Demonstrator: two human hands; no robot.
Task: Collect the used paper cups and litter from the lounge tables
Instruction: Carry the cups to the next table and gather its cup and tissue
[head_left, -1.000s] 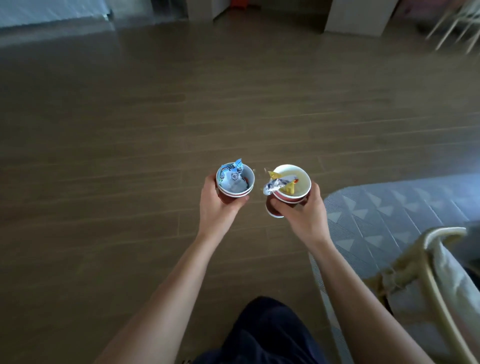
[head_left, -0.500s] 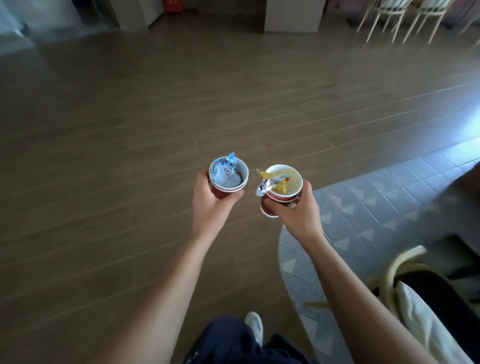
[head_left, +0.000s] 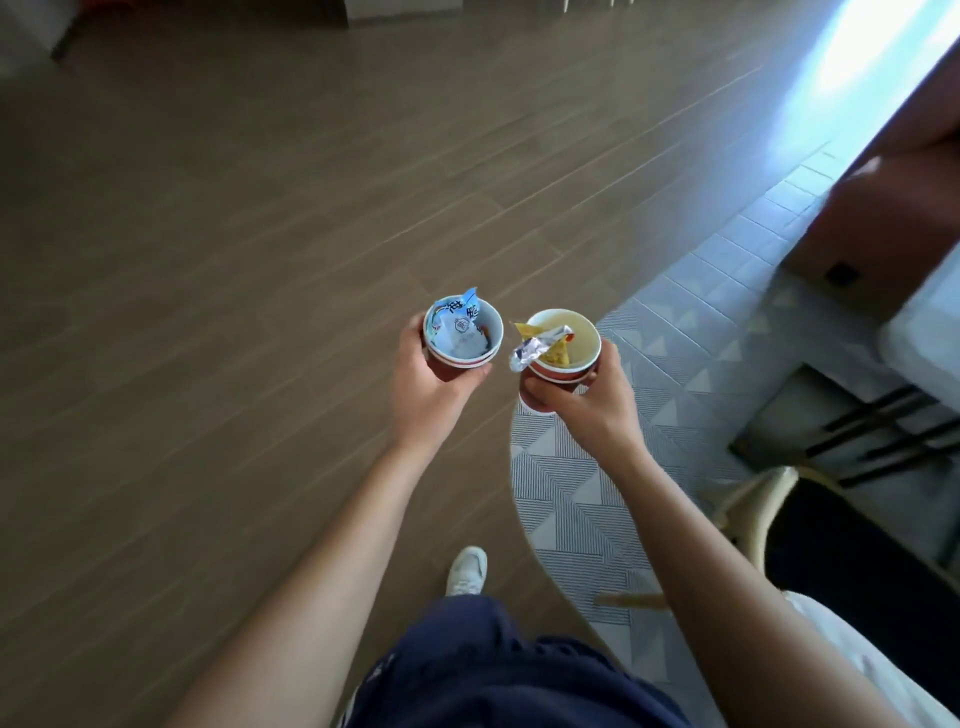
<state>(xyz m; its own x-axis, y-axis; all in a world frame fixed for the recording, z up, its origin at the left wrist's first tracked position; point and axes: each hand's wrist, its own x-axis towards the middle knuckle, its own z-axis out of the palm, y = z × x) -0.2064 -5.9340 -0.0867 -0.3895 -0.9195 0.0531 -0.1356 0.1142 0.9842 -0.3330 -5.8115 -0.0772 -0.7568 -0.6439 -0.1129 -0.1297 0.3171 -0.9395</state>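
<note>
Wood floor (head_left: 260, 208) ahead; rug (head_left: 675, 405), cane chair (head_left: 753, 493) right of cups (head_left: 452, 370)

A single wide-angle camera sits on the person's head, facing forward and tilted steeply down. Both forearms rise from the lower edge to the left hand (head_left: 426, 384) and right hand (head_left: 587, 410), which sit near the middle of the frame, close under the lens. The person's own trousers (head_left: 493, 670) and one shoe (head_left: 467, 569) show at the bottom. The wooden floor (head_left: 260, 208) fills the left and top, a patterned rug (head_left: 675, 364) the right. The blurred right margin is perhaps furniture.
</note>
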